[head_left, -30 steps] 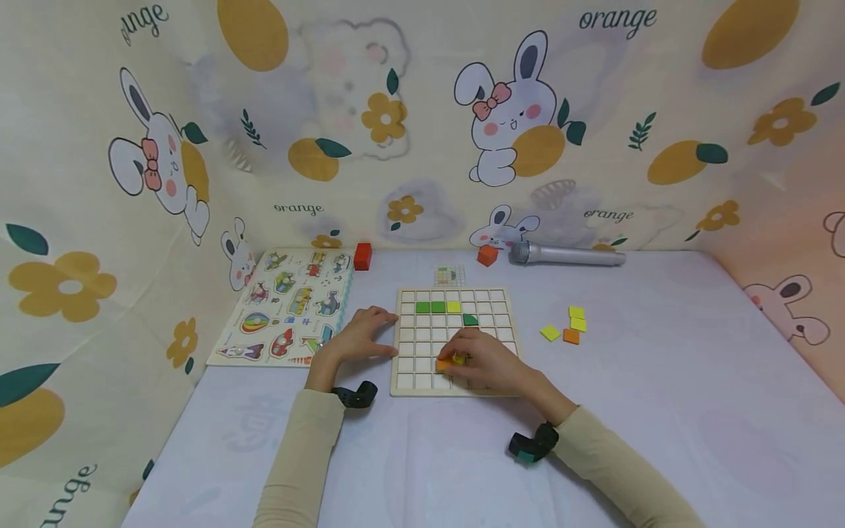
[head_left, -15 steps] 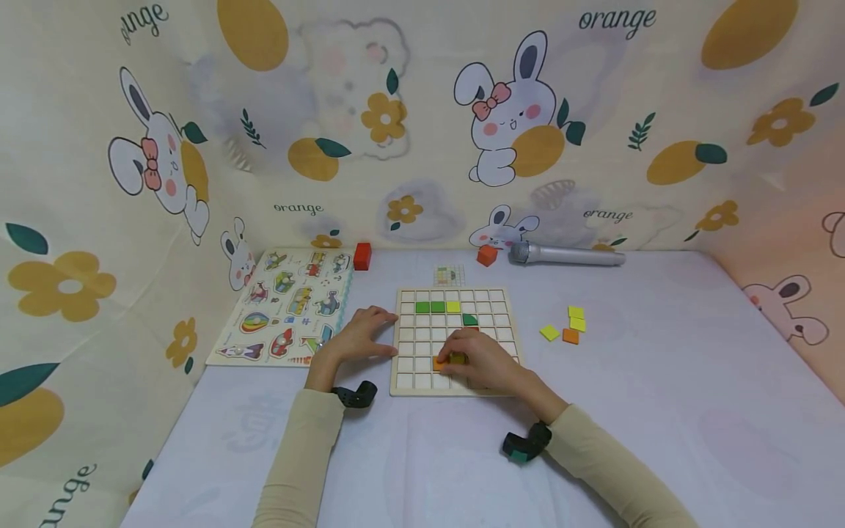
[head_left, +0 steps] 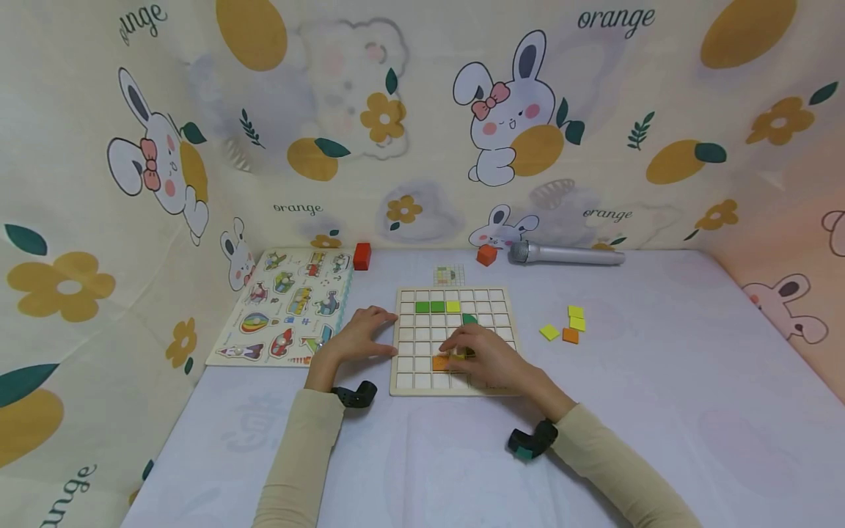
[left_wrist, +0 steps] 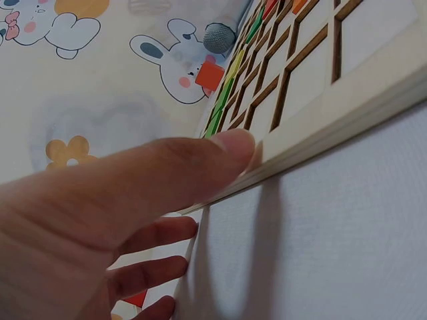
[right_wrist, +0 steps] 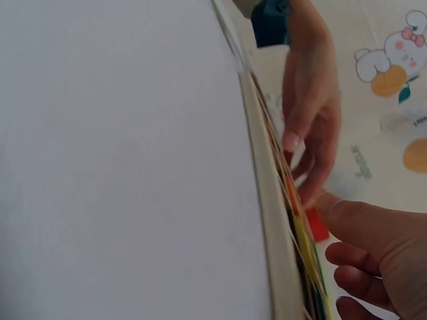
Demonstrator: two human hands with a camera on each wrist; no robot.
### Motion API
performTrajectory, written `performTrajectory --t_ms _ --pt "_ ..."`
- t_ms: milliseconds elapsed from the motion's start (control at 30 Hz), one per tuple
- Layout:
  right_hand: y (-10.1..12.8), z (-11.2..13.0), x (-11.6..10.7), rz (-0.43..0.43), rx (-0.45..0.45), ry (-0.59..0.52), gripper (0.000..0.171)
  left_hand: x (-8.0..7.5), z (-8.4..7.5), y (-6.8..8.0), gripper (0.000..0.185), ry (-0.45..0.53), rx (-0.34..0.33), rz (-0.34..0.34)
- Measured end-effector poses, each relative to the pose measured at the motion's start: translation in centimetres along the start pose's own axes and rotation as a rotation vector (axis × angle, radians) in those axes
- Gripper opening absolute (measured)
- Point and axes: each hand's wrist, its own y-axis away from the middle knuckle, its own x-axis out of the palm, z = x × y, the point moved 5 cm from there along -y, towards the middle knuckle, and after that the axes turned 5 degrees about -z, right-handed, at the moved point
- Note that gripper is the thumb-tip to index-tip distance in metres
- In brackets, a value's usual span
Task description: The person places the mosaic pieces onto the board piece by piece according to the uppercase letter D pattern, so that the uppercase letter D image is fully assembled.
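Observation:
My left hand (head_left: 363, 334) rests at the left edge of a wooden grid board (head_left: 405, 391), its thumb and fingers spread straight along the rim. In the left wrist view, the thumb (left_wrist: 230, 147) touches the board's edge. My right hand (head_left: 491, 359) is over the lower middle of the board. An orange tile (head_left: 439, 364) lies in a grid cell just left of its fingertips, with a yellow tile partly hidden under the hand. No tile shows between the right thumb and index finger. Farther up are two green tiles (head_left: 430, 307), a yellow tile (head_left: 452, 306) and a dark green piece (head_left: 469, 320).
Several loose yellow tiles (head_left: 549, 333) and an orange tile (head_left: 571, 336) lie right of the board. A small pattern card (head_left: 450, 275) is behind it. Farther back are red blocks (head_left: 361, 257) and a silver microphone (head_left: 571, 254). A picture puzzle board (head_left: 284, 308) lies at left.
My right fingers have let go of the orange tile, which now lies flat in its cell, and have drawn slightly up and right. The left hand has stayed put.

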Motion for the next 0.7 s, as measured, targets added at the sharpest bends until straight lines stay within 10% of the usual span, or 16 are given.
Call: performTrajectory --t_ms 700 --pt "5.0 -5.1 -8.8 -0.208 0.123 0.064 0.025 -0.1 -0.1 0.1 0.066 0.006 -0.006 0.000"
